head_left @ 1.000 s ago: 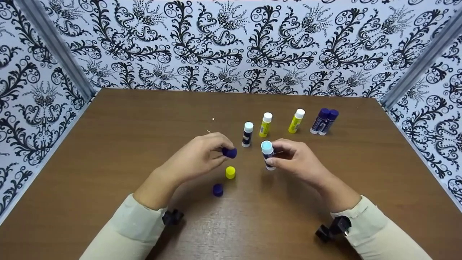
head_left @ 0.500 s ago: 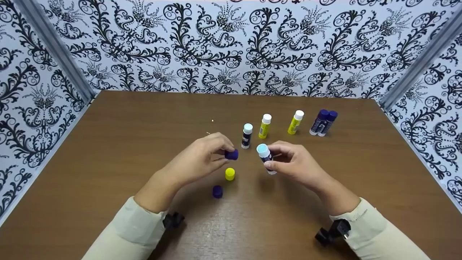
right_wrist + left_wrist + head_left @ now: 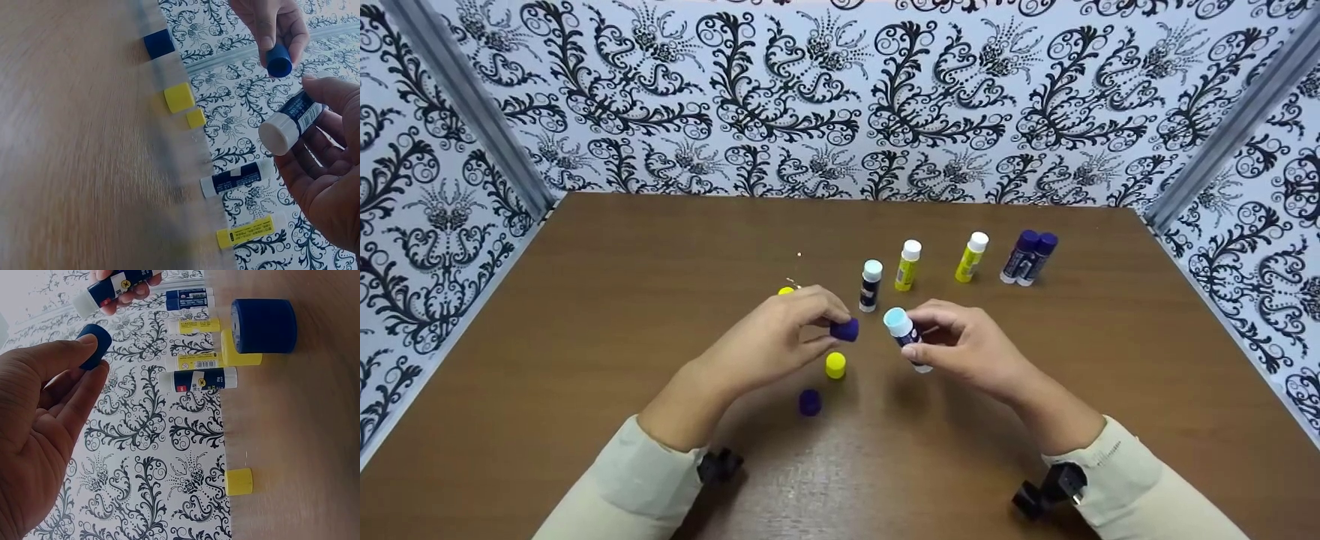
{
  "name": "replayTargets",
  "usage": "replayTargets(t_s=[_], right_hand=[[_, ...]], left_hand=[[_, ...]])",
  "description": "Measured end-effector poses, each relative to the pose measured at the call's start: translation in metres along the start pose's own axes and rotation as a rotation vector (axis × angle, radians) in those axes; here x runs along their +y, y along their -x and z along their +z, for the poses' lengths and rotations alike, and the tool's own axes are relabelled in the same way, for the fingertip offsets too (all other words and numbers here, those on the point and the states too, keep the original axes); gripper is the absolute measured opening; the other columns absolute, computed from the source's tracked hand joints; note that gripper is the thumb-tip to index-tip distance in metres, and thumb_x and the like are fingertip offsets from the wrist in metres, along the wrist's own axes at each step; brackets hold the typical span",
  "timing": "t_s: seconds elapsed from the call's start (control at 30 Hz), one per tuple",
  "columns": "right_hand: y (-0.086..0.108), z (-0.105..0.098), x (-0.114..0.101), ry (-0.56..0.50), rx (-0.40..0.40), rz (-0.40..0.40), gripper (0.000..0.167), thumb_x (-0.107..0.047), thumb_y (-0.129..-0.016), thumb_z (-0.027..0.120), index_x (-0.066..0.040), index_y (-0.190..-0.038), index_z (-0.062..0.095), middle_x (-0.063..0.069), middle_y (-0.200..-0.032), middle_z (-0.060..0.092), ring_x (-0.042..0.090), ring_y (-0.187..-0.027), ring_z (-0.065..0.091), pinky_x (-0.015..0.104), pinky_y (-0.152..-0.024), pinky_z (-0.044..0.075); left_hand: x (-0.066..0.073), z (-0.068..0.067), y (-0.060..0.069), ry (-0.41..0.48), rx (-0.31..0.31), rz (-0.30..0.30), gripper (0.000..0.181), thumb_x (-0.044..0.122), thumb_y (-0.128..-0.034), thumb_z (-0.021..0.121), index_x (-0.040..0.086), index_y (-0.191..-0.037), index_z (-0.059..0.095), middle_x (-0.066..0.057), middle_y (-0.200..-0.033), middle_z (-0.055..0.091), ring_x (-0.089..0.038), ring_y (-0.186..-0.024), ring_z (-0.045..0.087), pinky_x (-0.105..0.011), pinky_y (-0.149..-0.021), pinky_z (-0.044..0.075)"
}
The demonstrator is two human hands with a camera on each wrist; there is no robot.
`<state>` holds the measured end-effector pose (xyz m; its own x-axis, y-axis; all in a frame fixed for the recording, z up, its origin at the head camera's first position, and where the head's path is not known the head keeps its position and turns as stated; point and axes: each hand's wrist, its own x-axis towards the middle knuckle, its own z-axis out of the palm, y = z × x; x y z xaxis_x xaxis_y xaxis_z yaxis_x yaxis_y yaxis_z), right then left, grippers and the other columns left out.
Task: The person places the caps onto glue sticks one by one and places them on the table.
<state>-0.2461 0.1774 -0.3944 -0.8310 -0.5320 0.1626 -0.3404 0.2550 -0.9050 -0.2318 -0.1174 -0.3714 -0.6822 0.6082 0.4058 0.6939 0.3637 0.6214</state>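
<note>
My left hand (image 3: 769, 341) pinches a dark blue cap (image 3: 845, 329) between thumb and fingers; its hollow end shows in the right wrist view (image 3: 279, 67). Opposite it, my right hand (image 3: 979, 349) grips an uncapped glue stick (image 3: 910, 341) with a dark label, its pale top tilted toward the cap. Cap and stick are apart, both above the table. Below the left hand, a yellow cap (image 3: 835, 366) and another dark blue cap (image 3: 810, 403) rest on the table. A second yellow cap (image 3: 786, 290) shows partly behind the left hand.
An uncapped dark-label glue stick (image 3: 870, 286) stands behind the hands. Farther right stand two yellow glue sticks (image 3: 907, 265) (image 3: 972, 257) with white tops and two purple-capped sticks (image 3: 1029, 258) side by side. Patterned walls (image 3: 825, 97) border the brown table (image 3: 660, 232).
The right hand's stick has moved slightly left and tilted more toward the left hand. The left hand keeps its cap; a yellow cap behind it has come into view.
</note>
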Motion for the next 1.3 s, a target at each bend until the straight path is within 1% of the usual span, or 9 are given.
replayTargets(t_s=[0.07,0.23,0.37,0.67,0.8,0.93,1.03,1.17,1.3], right_hand=[[0.0,0.001,0.0,0.0,-0.006,-0.006,0.033,-0.011,-0.091,0.08,-0.009,-0.124,0.074,0.011,-0.112,0.068,0.022,-0.096,0.069,0.026,-0.08,0.063],[0.001,0.003,-0.002,0.017,-0.012,-0.027,0.034,-0.01,-0.091,0.08,-0.008,-0.124,0.074,0.01,-0.111,0.068,0.02,-0.094,0.068,0.024,-0.077,0.062],[0.002,0.004,-0.003,0.025,-0.017,-0.037,0.035,-0.009,-0.09,0.081,-0.008,-0.124,0.074,0.009,-0.111,0.068,0.021,-0.093,0.067,0.024,-0.076,0.061],[0.003,0.007,-0.006,0.095,-0.034,-0.047,0.034,-0.015,-0.09,0.082,-0.013,-0.123,0.075,0.006,-0.11,0.07,0.02,-0.092,0.065,0.025,-0.074,0.059],[0.004,0.007,-0.008,0.1,-0.04,-0.041,0.033,-0.015,-0.091,0.081,-0.014,-0.123,0.075,0.006,-0.11,0.069,0.021,-0.094,0.064,0.023,-0.075,0.059],[0.004,0.008,-0.009,0.105,-0.048,-0.039,0.032,-0.016,-0.092,0.081,-0.015,-0.123,0.075,0.005,-0.109,0.069,0.021,-0.094,0.063,0.025,-0.077,0.058],[0.004,0.009,-0.008,0.119,-0.05,-0.046,0.032,-0.017,-0.092,0.081,-0.017,-0.123,0.076,0.004,-0.108,0.068,0.019,-0.094,0.062,0.026,-0.078,0.056],[0.003,0.009,-0.007,0.119,-0.051,-0.065,0.032,-0.015,-0.091,0.081,-0.016,-0.123,0.076,0.004,-0.106,0.068,0.017,-0.092,0.062,0.024,-0.079,0.055],[0.003,0.01,-0.006,0.118,-0.055,-0.082,0.031,-0.015,-0.091,0.081,-0.016,-0.121,0.077,0.003,-0.104,0.068,0.015,-0.091,0.061,0.023,-0.077,0.052]], left_hand=[[0.0,0.001,0.0,-0.006,0.0,0.0,0.021,-0.006,-0.0921,0.072,-0.002,-0.112,0.067,-0.013,-0.118,0.07,-0.023,-0.111,0.072,-0.029,-0.096,0.061],[0.001,0.002,0.0,-0.01,-0.003,-0.004,0.021,-0.006,-0.092,0.073,-0.002,-0.112,0.068,-0.013,-0.117,0.069,-0.022,-0.11,0.072,-0.024,-0.098,0.059],[0.002,0.003,-0.001,0.0,-0.012,-0.007,0.021,-0.005,-0.0921,0.073,-0.003,-0.112,0.067,-0.013,-0.116,0.068,-0.022,-0.11,0.071,-0.022,-0.098,0.058],[0.006,0.004,-0.001,0.009,-0.026,-0.001,0.02,-0.005,-0.093,0.072,-0.002,-0.112,0.065,-0.012,-0.117,0.067,-0.021,-0.112,0.07,-0.024,-0.099,0.059],[0.008,0.004,-0.001,0.013,-0.029,0.012,0.02,-0.004,-0.0934,0.072,-0.001,-0.112,0.065,-0.012,-0.116,0.068,-0.021,-0.112,0.07,-0.028,-0.099,0.06],[0.01,0.005,-0.001,0.026,-0.033,0.012,0.02,-0.004,-0.0934,0.072,-0.001,-0.111,0.065,-0.011,-0.116,0.068,-0.021,-0.112,0.07,-0.032,-0.099,0.06],[0.012,0.005,-0.002,0.03,-0.038,0.008,0.02,-0.004,-0.0934,0.072,0.0,-0.112,0.066,-0.01,-0.116,0.068,-0.02,-0.111,0.069,-0.031,-0.099,0.06],[0.015,0.006,-0.002,0.032,-0.038,0.014,0.021,-0.004,-0.093,0.073,0.001,-0.112,0.066,-0.009,-0.116,0.068,-0.018,-0.111,0.069,-0.025,-0.1,0.059],[0.016,0.006,-0.002,0.03,-0.038,0.017,0.022,-0.004,-0.0924,0.074,0.001,-0.112,0.065,-0.009,-0.115,0.068,-0.018,-0.11,0.069,-0.024,-0.099,0.059]])
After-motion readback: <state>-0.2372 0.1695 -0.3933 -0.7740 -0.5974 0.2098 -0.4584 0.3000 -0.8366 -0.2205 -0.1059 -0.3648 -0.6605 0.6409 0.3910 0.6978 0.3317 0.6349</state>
